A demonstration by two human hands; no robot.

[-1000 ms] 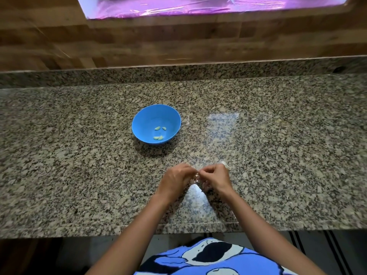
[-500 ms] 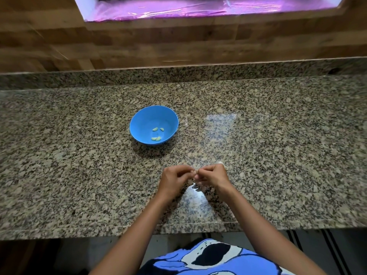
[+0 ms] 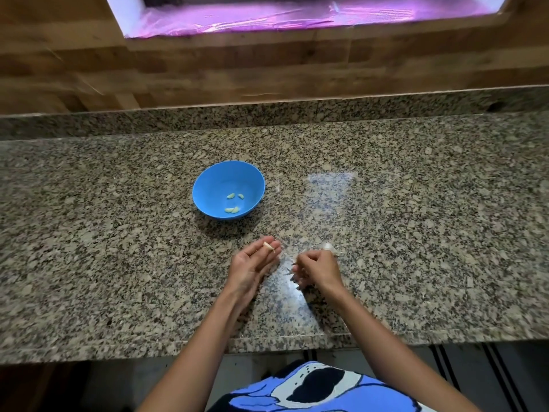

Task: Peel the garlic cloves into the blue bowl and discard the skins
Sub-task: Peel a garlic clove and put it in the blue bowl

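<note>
The blue bowl [image 3: 208, 185] stands on the granite counter [image 3: 118, 248] and holds several peeled garlic cloves [image 3: 234, 202]. My left hand [image 3: 251, 266] is stretched toward the bowl, palm turned inward, and pinches a pale garlic clove [image 3: 268, 246] at its fingertips, a short way in front of the bowl. My right hand [image 3: 316, 269] hovers just to the right with its fingers curled, and thin translucent garlic skin [image 3: 291, 272] shows at the fingertips. A small white piece [image 3: 326, 246] lies just beyond the right hand; I cannot tell what it is.
A raised granite ledge [image 3: 297, 114] and a wooden wall [image 3: 208, 69] close off the back of the counter. The counter's front edge [image 3: 118, 349] runs near my body. A glossy reflection lies to the right of the bowl.
My hands were pressed together working on the clove. They have separated: the left hand moved forward toward the bowl with the clove, the right stayed back with the skin.
</note>
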